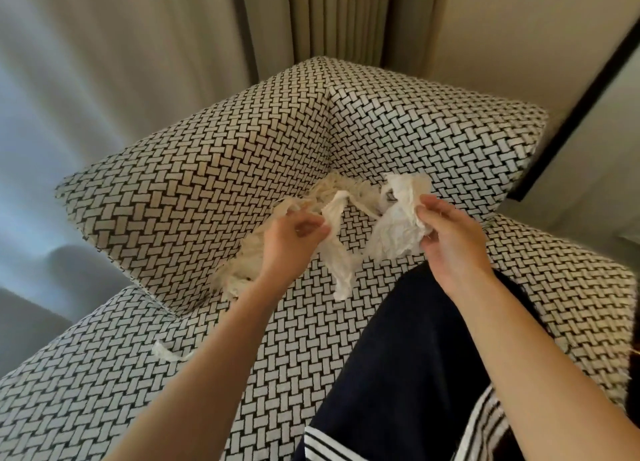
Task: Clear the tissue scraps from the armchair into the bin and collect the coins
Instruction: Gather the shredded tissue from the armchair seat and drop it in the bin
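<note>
White and thin, a long tissue strip (341, 263) hangs pinched in the left hand (294, 233), and the right hand (450, 245) grips a crumpled tissue wad (394, 228), both above the armchair (104, 391) seat. The strip could tear or slip free on the way to the bin, and the small scrap (165, 351) near the seat's front could be missed.

We see crumpled white tissue wad (398, 233) pinched in right hand (450, 249); twisted strip (341, 266) dangling from left hand (291, 240); shredded strands (239, 270) along armchair (156, 218) seat crease; small scrap (166, 351) lying near seat front.
</note>
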